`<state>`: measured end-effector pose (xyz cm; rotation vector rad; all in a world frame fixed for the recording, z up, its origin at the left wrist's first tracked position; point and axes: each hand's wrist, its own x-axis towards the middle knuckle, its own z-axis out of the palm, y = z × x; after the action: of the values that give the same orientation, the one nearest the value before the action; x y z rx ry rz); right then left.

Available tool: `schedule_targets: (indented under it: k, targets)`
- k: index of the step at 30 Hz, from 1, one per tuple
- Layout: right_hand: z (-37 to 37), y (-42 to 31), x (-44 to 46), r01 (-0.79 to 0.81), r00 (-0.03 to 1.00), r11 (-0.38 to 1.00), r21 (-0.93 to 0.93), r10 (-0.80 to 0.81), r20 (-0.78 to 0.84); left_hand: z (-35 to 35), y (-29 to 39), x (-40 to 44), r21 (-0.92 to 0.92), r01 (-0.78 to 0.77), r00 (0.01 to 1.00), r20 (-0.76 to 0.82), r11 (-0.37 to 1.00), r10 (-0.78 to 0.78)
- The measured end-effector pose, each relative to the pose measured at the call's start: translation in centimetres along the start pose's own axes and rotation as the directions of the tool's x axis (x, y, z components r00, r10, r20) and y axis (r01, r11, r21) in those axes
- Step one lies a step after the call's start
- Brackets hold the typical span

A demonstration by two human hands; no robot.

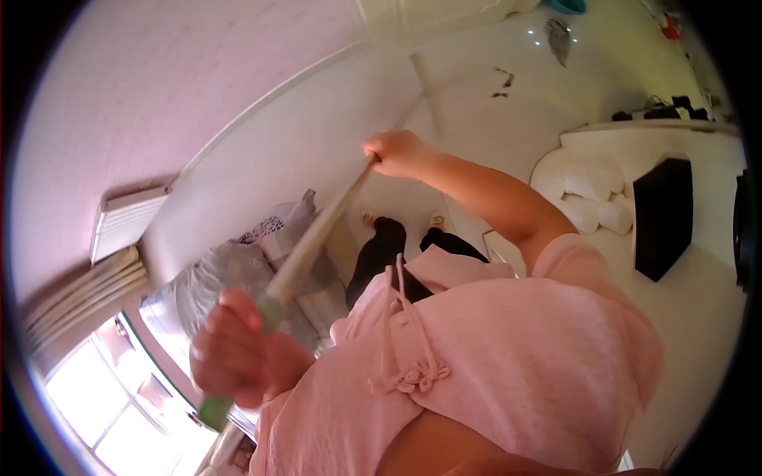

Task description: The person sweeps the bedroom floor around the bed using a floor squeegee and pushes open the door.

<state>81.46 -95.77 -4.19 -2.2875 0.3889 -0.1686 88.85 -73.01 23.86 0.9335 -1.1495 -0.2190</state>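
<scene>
A long pale pole (315, 243) with a green grip runs slantwise across the front of my body. Near its green end, my left hand (238, 349) is wrapped round it, slightly blurred. Higher up the pole, my right hand (394, 153) is closed on the shaft with the arm reaching forward. Beyond the right hand, the shaft fades toward the pale floor, and I cannot make out what its far end carries. A pink top (492, 341) with a knotted tie is below my view, and my feet in light shoes are on the floor between the arms.
Grey patterned bedding (226, 282) is piled at the left near a bright window (115, 397). A black panel (663, 218) and white cushion-like shapes (583, 190) are at the right. Small dark bits (504, 79) and a grey bundle (559, 41) lie on the floor ahead.
</scene>
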Motion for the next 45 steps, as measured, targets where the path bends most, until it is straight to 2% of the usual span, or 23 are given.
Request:
schedule_targets:
  k: [1, 3, 5, 8, 10, 11, 12, 13, 14, 16, 18, 20, 22, 23, 26, 29, 30, 32, 36, 38, 42, 43, 45]
  targets:
    - [-0.9, -0.2, -0.4, 0.013, 0.999, 1.000, 0.011, -0.014, 0.035, 0.6, 0.1, 0.6, -0.123, -0.102, 0.995, -0.018, 0.987, 0.100]
    - [-1.9, 0.8, 0.2, -0.047, 0.996, 0.999, -0.017, 0.048, 0.076, -0.3, -1.6, 0.2, 0.002, 0.073, 0.996, -0.047, 0.997, -0.073]
    - [-1.5, 2.6, 2.8, -0.204, 0.976, 0.976, -0.077, 0.209, 0.064, -1.4, -4.9, 1.5, -0.093, 0.197, 0.980, -0.008, 0.976, -0.199]
    - [0.6, 2.4, 7.0, -0.144, 0.978, 0.987, -0.069, 0.153, 0.140, -5.5, -5.5, 1.5, 0.017, 0.186, 0.982, -0.045, 0.982, -0.185]
    - [3.4, -1.1, 9.3, -0.136, 0.982, 0.985, 0.103, 0.120, 0.149, -10.4, -4.2, 2.8, 0.002, 0.119, 0.993, 0.012, 0.993, -0.119]
    - [4.8, -3.7, 11.0, -0.121, 0.984, 0.975, 0.185, 0.094, 0.150, -12.5, -3.5, 3.7, 0.004, 0.054, 0.996, -0.073, 0.999, -0.053]
    - [7.0, -5.5, 12.5, -0.086, 0.991, 0.968, 0.236, 0.058, 0.121, -15.0, -2.7, 4.9, 0.040, 0.016, 0.998, -0.064, 0.999, -0.013]
    - [7.9, -8.2, 14.5, -0.125, 0.978, 0.960, 0.251, 0.077, 0.194, -17.1, -1.7, 5.7, -0.004, 0.022, 0.991, -0.131, 1.000, -0.022]
    - [10.1, -10.2, 16.0, -0.008, 0.997, 0.965, 0.263, -0.012, 0.072, -19.8, -0.7, 6.4, 0.014, 0.003, 0.989, -0.147, 1.000, -0.001]
    - [13.0, -13.9, 19.7, 0.052, 0.995, 0.956, 0.288, -0.074, 0.067, -23.5, 1.1, 8.2, 0.151, 0.006, 0.985, -0.170, 0.988, 0.020]
    - [15.0, -16.9, 23.0, 0.101, 0.989, 0.922, 0.373, -0.133, 0.063, -26.8, 2.4, 9.4, 0.159, -0.004, 0.991, -0.131, 0.987, 0.025]
    - [15.1, -18.8, 26.0, 0.102, 0.980, 0.935, 0.341, -0.153, 0.125, -28.9, 2.6, 11.5, 0.132, -0.036, 0.996, 0.080, 0.991, 0.025]
    - [14.3, -19.6, 27.1, 0.102, 0.976, 0.951, 0.292, -0.153, 0.156, -28.6, 0.3, 13.1, -0.104, -0.203, 0.978, 0.017, 0.974, 0.206]
    - [14.2, -19.1, 28.0, 0.069, 0.977, 0.965, 0.255, -0.117, 0.179, -29.1, -0.6, 13.2, -0.030, -0.239, 0.965, -0.120, 0.971, 0.233]
    - [16.0, -15.1, 32.3, -0.093, 0.952, 0.994, 0.057, 0.071, 0.299, -35.7, -3.4, 12.5, -0.031, 0.018, 0.981, -0.192, 0.999, -0.024]
    - [16.2, -19.9, 36.2, -0.263, 0.789, 0.959, 0.105, 0.151, 0.596, -41.0, -2.9, 11.1, -0.033, 0.156, 0.931, -0.329, 0.987, -0.158]
    - [17.9, -20.9, 36.5, -0.204, 0.819, 0.960, 0.189, 0.062, 0.570, -42.3, -2.0, 10.6, -0.022, 0.157, 0.910, -0.386, 0.987, -0.154]
    - [21.8, -23.5, 36.8, -0.079, 0.861, 0.933, 0.352, -0.114, 0.495, -44.6, 1.6, 9.6, 0.056, 0.154, 0.932, -0.339, 0.986, -0.127]
    - [27.0, -30.7, 39.3, 0.059, 0.846, 0.914, 0.402, -0.259, 0.465, -47.8, 6.6, 10.3, 0.131, 0.139, 0.964, -0.245, 0.982, -0.104]
    - [29.9, -33.3, 41.2, 0.088, 0.842, 0.891, 0.445, -0.305, 0.445, -48.4, 7.7, 10.1, 0.327, 0.162, 0.951, -0.305, 0.931, -0.059]
    - [33.5, -35.8, 46.1, 0.241, 0.790, 0.875, 0.421, -0.429, 0.438, -49.3, 6.1, 12.5, 0.410, 0.203, 0.933, -0.358, 0.889, -0.047]
    - [33.9, -35.7, 47.2, 0.262, 0.788, 0.853, 0.451, -0.459, 0.410, -48.7, 4.9, 13.5, 0.567, 0.271, 0.886, -0.463, 0.778, 0.030]
    - [33.5, -35.4, 48.8, 0.293, 0.777, 0.821, 0.491, -0.503, 0.378, -49.7, 4.5, 15.8, 0.534, 0.179, 0.965, -0.258, 0.826, -0.043]
